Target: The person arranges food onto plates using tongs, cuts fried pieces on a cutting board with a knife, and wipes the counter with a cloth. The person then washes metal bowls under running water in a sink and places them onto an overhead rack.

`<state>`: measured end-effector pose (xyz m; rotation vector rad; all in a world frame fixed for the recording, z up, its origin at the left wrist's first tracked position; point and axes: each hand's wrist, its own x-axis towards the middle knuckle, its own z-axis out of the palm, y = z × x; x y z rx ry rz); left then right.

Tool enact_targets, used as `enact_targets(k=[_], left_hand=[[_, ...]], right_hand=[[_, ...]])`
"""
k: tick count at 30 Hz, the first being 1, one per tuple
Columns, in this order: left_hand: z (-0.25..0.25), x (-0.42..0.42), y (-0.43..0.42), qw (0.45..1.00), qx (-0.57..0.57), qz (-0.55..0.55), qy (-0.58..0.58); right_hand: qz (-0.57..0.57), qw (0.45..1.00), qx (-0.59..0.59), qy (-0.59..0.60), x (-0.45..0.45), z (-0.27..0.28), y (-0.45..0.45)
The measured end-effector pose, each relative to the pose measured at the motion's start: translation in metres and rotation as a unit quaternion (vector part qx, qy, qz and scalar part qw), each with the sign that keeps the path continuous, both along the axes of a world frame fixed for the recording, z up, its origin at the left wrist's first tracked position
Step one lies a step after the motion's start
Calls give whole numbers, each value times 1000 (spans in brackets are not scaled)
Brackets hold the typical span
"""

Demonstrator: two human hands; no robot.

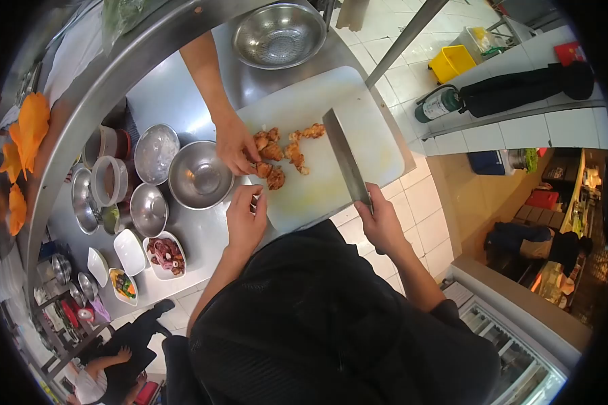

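My right hand (382, 217) is closed round the handle of a cleaver (345, 154), whose blade lies over the white cutting board (365, 101). Near the board's left edge, my left hand (247, 217) has its fingers loosely curled and apart, with nothing visible in them. Browned meat pieces (294, 154) lie on the board, some in a cluster by its left side. Another person's hand (236, 145) reaches in from the top and touches the meat pieces at the left, just above my left hand.
Metal bowls (200, 175) stand left of the board, with a large colander (279, 37) above it. A white dish of raw meat (165, 256) and a vegetable dish (123, 286) sit lower left. A metal rail (91, 101) curves across the left. Another person (118, 351) is at the lower left.
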<state>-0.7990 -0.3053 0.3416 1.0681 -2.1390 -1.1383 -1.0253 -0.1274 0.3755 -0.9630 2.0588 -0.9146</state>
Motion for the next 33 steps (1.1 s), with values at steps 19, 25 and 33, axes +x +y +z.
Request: enact_targets(k=[19, 25, 33], left_hand=[[-41, 3, 16, 980, -193, -19, -35], [-44, -5, -1, 997, 75, 14, 5], [-57, 3, 10, 948, -273, -161, -32]], right_hand=[[-61, 998, -1, 32, 1, -49, 16], [-12, 999, -23, -36, 37, -23, 22], [31, 998, -26, -51, 47, -15, 17]])
